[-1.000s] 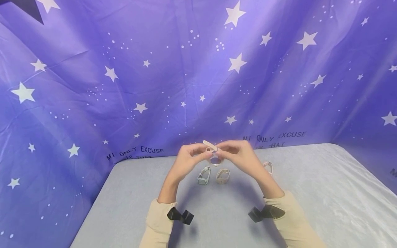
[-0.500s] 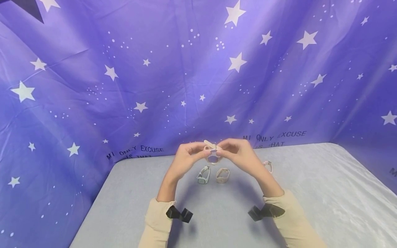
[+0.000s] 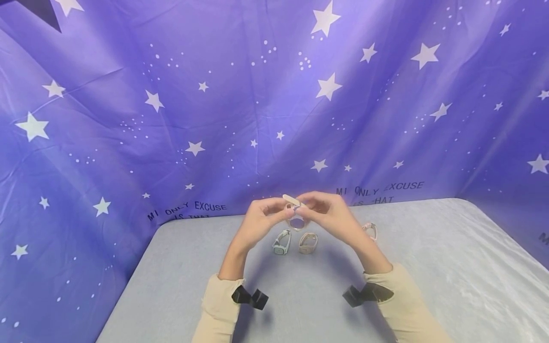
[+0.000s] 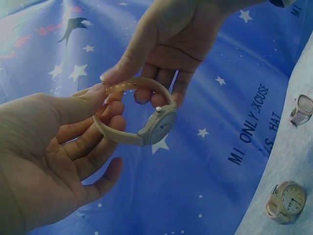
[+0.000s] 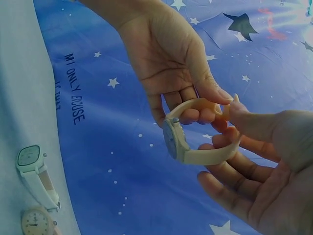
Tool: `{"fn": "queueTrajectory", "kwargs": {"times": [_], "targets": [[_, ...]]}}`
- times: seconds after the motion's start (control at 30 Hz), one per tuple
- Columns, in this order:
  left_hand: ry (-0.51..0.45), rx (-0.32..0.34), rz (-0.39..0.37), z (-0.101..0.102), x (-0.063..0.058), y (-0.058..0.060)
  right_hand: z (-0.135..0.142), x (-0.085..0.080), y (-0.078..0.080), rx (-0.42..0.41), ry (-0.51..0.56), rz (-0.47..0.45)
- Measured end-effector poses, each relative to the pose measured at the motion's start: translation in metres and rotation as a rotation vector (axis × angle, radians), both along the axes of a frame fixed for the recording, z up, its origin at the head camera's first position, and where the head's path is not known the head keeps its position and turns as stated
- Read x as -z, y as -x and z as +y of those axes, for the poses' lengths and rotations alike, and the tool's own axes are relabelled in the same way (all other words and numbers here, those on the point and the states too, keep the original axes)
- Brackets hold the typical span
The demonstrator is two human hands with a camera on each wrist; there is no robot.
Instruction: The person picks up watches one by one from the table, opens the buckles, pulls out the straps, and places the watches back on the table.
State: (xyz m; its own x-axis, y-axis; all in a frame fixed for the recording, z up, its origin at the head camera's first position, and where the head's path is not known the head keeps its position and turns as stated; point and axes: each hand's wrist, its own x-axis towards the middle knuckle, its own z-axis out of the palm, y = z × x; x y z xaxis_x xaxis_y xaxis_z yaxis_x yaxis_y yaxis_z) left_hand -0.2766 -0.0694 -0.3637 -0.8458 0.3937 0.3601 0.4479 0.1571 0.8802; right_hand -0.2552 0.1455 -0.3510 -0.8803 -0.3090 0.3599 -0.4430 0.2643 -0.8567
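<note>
Both hands hold a cream wristwatch (image 4: 163, 126) up over the far part of the table, its strap bent into a loop. My left hand (image 3: 257, 225) pinches one strap end between thumb and fingers. My right hand (image 3: 333, 215) pinches the other end, thumb tips close together where the strap ends overlap. In the right wrist view the round watch case (image 5: 175, 138) hangs at the loop's far side, dial turned away. A free strap tip (image 3: 291, 199) sticks up between the hands in the head view. The buckle is mostly hidden by the fingers.
Below the hands, a mint square watch (image 3: 280, 248) and a beige round watch (image 3: 307, 248) stand on the grey cloth-covered table (image 3: 296, 314). A pinkish watch (image 3: 372, 231) is partly behind the right forearm. A purple star-patterned curtain (image 3: 257, 95) hangs behind.
The hands rose slightly, then came back a little lower. The held watch tilted slightly between them, and the pinch on the strap persists. The watches on the table stay put.
</note>
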Motion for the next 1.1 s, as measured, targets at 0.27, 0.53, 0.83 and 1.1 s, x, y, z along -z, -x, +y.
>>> {"fn": "queueTrajectory", "kwargs": {"times": [0.27,0.53,0.83,1.1], "targets": [[-0.001,-0.002,-0.010,-0.0009,-0.0005,-0.0012,0.0008,0.0007,-0.0016,0.029,0.015,0.034],[-0.038,0.006,-0.019,-0.0016,-0.0005,-0.0013,0.0022,0.0005,-0.0017,0.002,0.035,0.050],[-0.044,0.015,-0.014,-0.0041,-0.0008,-0.0007,0.0031,0.0004,-0.0018,0.003,0.031,0.036],[-0.043,0.009,-0.014,-0.0039,-0.0007,-0.0013,0.0035,-0.0011,-0.0014,0.010,0.018,0.016]]}}
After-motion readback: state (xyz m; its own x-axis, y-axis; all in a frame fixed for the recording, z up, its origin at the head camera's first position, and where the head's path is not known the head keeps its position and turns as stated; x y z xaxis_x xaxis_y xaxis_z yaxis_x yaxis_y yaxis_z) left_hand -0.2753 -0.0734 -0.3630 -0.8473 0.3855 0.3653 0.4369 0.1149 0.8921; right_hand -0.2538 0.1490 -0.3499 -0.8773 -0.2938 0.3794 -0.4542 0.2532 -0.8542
